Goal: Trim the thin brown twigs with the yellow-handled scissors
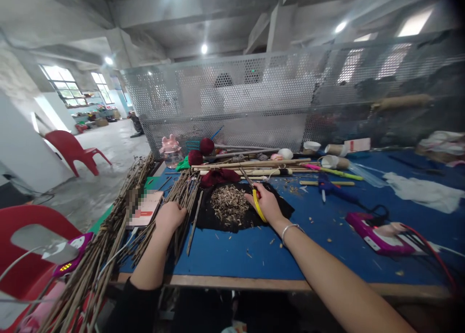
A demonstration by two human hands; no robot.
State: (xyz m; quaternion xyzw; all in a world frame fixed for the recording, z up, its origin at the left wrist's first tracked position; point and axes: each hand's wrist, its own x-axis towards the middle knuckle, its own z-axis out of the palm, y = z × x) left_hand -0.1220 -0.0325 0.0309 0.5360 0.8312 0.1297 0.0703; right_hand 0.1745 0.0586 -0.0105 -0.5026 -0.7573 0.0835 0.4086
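Yellow-handled scissors [258,206] are in my right hand [268,203], their blades pointing up and away over the far edge of a black cloth [207,221]. On that cloth lies a heap of short cut twig pieces [229,204]. My left hand [170,217], fingers curled, rests on a bundle of thin brown twigs [185,190] left of the cloth; whether it grips any of them is hidden. A single stick [195,222] lies between the bundle and the heap.
Longer branches [109,243] hang over the table's left edge beside a phone [149,209] with a cable. Sticks [254,164] and yarn balls lie behind. To the right are a blue glue gun [336,191] and a purple power strip [378,234].
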